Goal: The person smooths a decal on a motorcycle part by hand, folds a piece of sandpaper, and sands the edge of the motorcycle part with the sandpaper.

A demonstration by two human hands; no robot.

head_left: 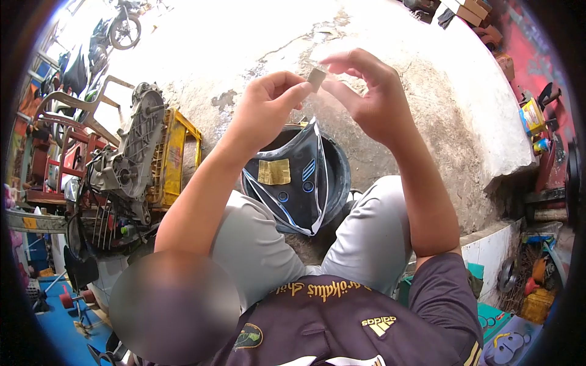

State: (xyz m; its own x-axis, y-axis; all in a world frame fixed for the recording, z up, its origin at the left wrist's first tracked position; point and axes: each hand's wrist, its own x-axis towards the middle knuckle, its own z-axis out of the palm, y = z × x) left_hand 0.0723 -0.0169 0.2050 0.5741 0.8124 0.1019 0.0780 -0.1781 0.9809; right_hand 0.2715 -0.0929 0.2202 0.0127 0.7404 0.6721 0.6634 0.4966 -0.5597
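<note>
Dark adidas jersey (329,329) covered my chest. My left hand (268,100) pinched a small greyish square (316,79) up by the far edge of the black tub (343,183); my right hand (371,91), thumb and fingers apart, hovered beside it. Below, a tan sheet (274,172) lay on a black panel (298,200).

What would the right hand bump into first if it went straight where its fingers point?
Probably the small square piece pinched in the left hand. The right hand points towards it and looks very near, but one view can't show depth for sure.
</note>
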